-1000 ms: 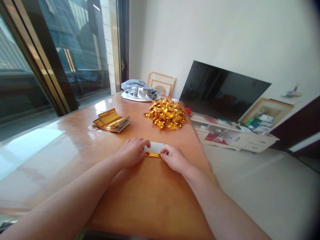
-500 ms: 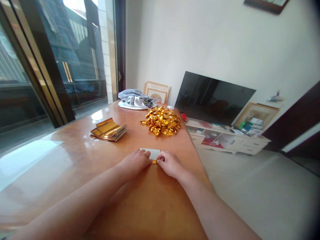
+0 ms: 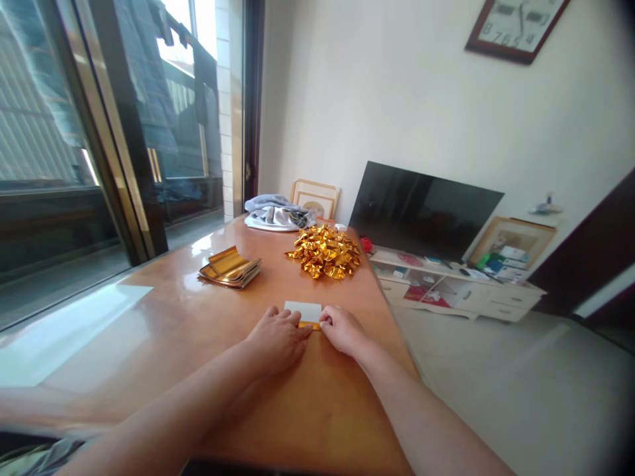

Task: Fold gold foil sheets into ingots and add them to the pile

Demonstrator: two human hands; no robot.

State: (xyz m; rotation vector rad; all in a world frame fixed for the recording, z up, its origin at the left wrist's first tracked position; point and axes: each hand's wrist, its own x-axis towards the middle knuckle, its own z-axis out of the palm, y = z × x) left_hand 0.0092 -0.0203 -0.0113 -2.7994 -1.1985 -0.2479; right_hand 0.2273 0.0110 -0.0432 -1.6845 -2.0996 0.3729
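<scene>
A small sheet of foil paper (image 3: 304, 312) lies on the table, white side up, with its near edge folded over into a narrow gold strip (image 3: 309, 325). My left hand (image 3: 278, 338) rests over the sheet's left part, fingers slightly spread and thumb stretched along the gold strip. At the right end, my right hand (image 3: 342, 328) has its thumb and fingertips closed on the paper's edge. Beyond lies a heap of crumpled-looking folded gold foil pieces (image 3: 325, 252). To the left is a loose stack of gold foil sheets (image 3: 231, 268), the top one curling upward.
The glossy wooden table (image 3: 238, 410) ends at a right edge near my right forearm. Folded cloth (image 3: 278, 213) lies at its far end. A low white cabinet (image 3: 461, 294) stands beyond, beneath a dark television (image 3: 421, 211). Glass doors (image 3: 183, 132) run along the left.
The left thumb has slid right along the gold strip and the left fingers have spread, so more of the strip shows. The right hand stays at the right end. The view has tilted upward.
</scene>
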